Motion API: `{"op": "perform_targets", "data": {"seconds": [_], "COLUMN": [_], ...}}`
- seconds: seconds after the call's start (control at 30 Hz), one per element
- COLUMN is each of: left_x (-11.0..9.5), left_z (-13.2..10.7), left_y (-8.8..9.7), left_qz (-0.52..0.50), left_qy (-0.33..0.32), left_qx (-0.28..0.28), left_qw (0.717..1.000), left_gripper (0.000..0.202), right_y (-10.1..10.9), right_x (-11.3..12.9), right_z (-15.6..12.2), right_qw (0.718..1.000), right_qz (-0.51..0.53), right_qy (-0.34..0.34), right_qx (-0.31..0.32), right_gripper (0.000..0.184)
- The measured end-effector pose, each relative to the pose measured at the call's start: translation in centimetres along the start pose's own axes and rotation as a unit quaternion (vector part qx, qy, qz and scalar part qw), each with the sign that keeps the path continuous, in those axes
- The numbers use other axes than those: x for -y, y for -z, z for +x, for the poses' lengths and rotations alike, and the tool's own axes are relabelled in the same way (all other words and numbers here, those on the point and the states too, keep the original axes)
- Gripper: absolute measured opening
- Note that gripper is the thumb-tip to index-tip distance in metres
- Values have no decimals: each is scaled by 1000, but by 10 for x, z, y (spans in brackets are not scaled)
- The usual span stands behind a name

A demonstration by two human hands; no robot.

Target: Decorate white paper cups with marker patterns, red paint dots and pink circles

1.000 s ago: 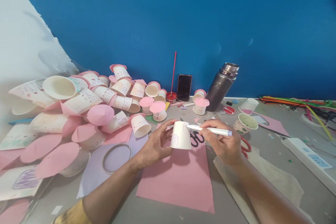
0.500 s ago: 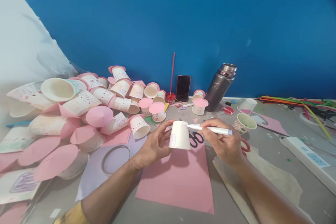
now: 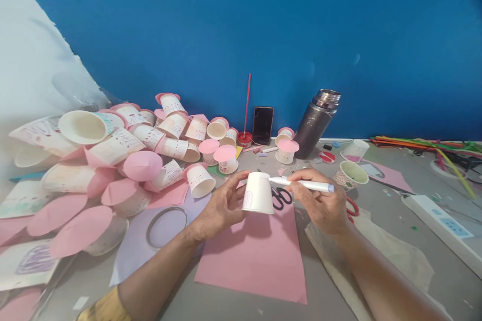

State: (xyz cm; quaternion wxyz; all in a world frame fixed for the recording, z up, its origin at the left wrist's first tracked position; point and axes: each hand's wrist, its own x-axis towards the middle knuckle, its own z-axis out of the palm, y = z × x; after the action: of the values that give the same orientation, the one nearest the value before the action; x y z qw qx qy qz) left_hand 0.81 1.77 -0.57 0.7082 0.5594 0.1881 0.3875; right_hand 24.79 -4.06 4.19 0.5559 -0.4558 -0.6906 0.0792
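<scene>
My left hand (image 3: pixel 222 205) grips an upside-down white paper cup (image 3: pixel 258 192) just above a pink paper sheet (image 3: pixel 256 256). My right hand (image 3: pixel 320 203) holds a white marker (image 3: pixel 301 184) with a lilac end cap, its tip touching the cup's upper right side. Faint purple marks show on the cup's left side. Black-handled scissors (image 3: pixel 279 197) lie right behind the cup, between both hands.
A big pile of decorated paper cups with pink discs (image 3: pixel 124 160) fills the left. A roll of tape (image 3: pixel 166 225) lies beside my left arm. A steel flask (image 3: pixel 315 123), a phone (image 3: pixel 263 125), loose cups (image 3: pixel 350 174), coloured sticks (image 3: pixel 425 146) and a power strip (image 3: pixel 440 220) stand further back and right.
Almost nothing has moved. The marker tip stays against the cup, and both hands hold the same pose with only a slight shift.
</scene>
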Motion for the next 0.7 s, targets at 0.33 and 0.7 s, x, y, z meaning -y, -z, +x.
{"op": "perform_targets", "data": {"seconds": [0.33, 0.7], "left_x": [-3, -1], "left_z": [0, 1], "left_y": [-2, -2], "left_qz": [1, 7], "left_qy": [10, 3], "left_qx": [-23, -22], "left_qw": [1000, 1000], "left_gripper": [75, 75], "right_y": [1, 2], "right_x": [1, 2], "right_z": [1, 0], "right_qw": [1000, 999], "right_qz": [12, 28], "right_qy": [10, 11], "right_qx": [14, 38], "right_gripper": [9, 9]}}
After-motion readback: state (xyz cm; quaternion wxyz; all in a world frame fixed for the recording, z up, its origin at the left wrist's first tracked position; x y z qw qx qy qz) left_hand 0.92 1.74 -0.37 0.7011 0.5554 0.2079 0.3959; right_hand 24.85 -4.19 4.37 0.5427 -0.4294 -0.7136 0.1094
